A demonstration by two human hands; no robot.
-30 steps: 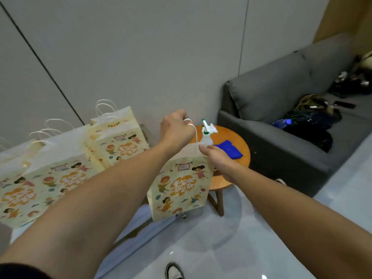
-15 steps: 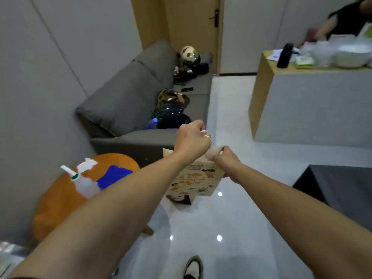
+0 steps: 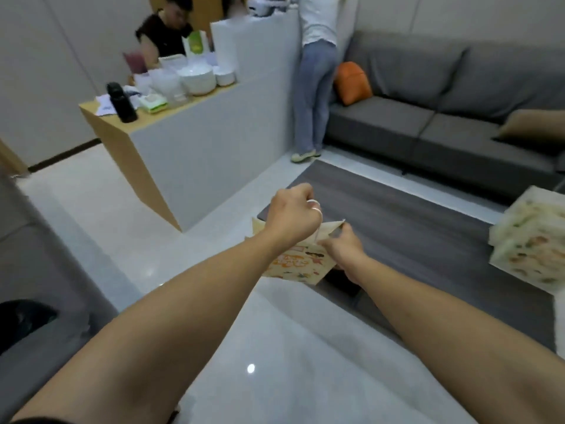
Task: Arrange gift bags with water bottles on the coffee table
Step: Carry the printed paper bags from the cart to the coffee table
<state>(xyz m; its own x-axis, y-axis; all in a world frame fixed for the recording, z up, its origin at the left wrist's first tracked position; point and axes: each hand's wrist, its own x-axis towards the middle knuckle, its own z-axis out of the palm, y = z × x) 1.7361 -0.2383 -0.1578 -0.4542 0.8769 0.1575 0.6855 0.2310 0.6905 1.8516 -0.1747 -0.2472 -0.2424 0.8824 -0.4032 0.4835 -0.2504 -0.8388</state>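
Now the left hand [image 3: 293, 215] is curling its fingers round the white cord handle of a printed gift bag [image 3: 298, 261], while the right hand [image 3: 344, 244] is pinching the bag's top edge; the bag is hanging at the near corner of the dark coffee table [image 3: 397, 228], with more gift bags [image 3: 532, 240] sitting at its right end

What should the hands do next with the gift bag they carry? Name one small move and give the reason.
Probably lower the gift bag onto the near corner of the dark coffee table. The left hand grips its white handles and the right hand pinches its top edge; it hangs over the table's edge, and another printed bag already stands further right.
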